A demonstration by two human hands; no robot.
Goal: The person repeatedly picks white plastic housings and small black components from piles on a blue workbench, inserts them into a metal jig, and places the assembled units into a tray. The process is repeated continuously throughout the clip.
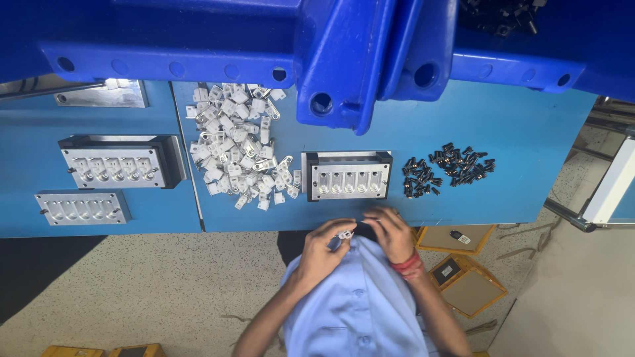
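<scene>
You're joining parts: left hand (pixel 322 246) pinches a small white metal bracket (pixel 344 234) at the blue workbench's (pixel 516 165) near edge; right hand (pixel 390 233) curled, contents hidden; next comes careful alignment.

Three metal jigs: one (pixel 348 176) at centre, two at nine o'clock, the upper (pixel 119 163) above the lower (pixel 83 207). Each shows five pockets. One pile of white parts (pixel 238 149) at eleven o'clock and one scatter of black screws (pixel 446 168) at two o'clock, both too many to count. Two hands: left (pixel 322 248), right (pixel 390 231).
</scene>
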